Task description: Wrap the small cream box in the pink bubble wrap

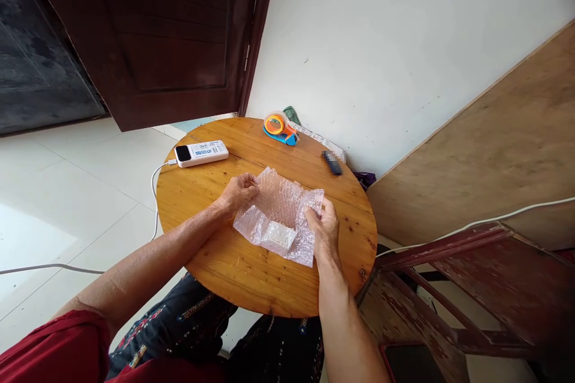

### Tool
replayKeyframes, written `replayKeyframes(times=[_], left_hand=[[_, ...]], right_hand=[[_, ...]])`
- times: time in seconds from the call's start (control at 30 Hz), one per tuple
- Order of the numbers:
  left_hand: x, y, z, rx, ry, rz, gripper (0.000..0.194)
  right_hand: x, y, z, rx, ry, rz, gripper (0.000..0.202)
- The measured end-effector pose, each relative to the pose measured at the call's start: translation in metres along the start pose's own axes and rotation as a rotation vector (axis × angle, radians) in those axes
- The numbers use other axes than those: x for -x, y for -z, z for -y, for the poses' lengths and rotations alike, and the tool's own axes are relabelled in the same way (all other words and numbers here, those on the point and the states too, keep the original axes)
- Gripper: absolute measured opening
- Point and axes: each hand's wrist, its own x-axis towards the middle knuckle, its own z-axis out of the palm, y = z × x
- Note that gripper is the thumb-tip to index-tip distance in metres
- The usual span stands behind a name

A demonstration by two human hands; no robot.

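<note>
Where the bubble wrap [283, 194] is lying: it is spreading between the fingers of the left hand [239, 193] and the right hand [326, 227], above the round wooden table [251, 275], as I am watching from a distance.
Left-hand grip: thumb and fingertips are pinching the wrap's left edge with hardly any gap, seemingly holding that side spread.
Right-hand grip: the thumb is pressing on the right edge, the other fingers are mostly hiding behind it; I am reading this as a close pinch, steadying that side.
Pale block [278, 236]: it is resting between both sets of fingers, on my side of them, untouched, probably weighing the wrap down; whether a layer is covering it, I cannot tell.
Tape dispenser [279, 128]: it is standing well beyond the fingers, presumably to avoid crowding the wrap.
White device [204, 152]: it is lying beyond the left fingers, its plugged end facing outward, likely to suit the cable [155, 191].
</note>
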Motion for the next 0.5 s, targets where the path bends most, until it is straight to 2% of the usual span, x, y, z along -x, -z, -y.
replayKeyframes(times=[0.1,0.2,0.3,0.37,0.4,0.47,0.5], left_hand=[[-0.004,0.000,-0.006,-0.077,-0.076,-0.011,0.022],[-0.011,0.000,-0.017,-0.189,-0.136,0.012,0.032],[-0.012,0.001,-0.026,-0.381,-0.234,-0.106,0.043],[-0.004,0.003,-0.027,-0.503,-0.328,-0.170,0.045],[0.002,0.004,-0.027,-0.552,-0.368,-0.151,0.044],[0.016,0.006,-0.026,-0.638,-0.413,-0.029,0.043],[0.022,0.006,-0.026,-0.675,-0.427,0.028,0.045]], right_hand=[[-0.012,0.005,0.005,0.101,0.119,-0.059,0.051],[-0.030,0.008,0.009,0.226,0.202,-0.101,0.050],[-0.041,0.009,0.007,0.306,0.195,-0.061,0.055],[-0.039,0.013,0.007,0.302,0.190,-0.064,0.060],[-0.034,0.016,0.009,0.292,0.213,-0.086,0.060],[-0.021,0.022,0.018,0.271,0.297,-0.119,0.053],[-0.014,0.026,0.024,0.252,0.336,-0.076,0.048]])
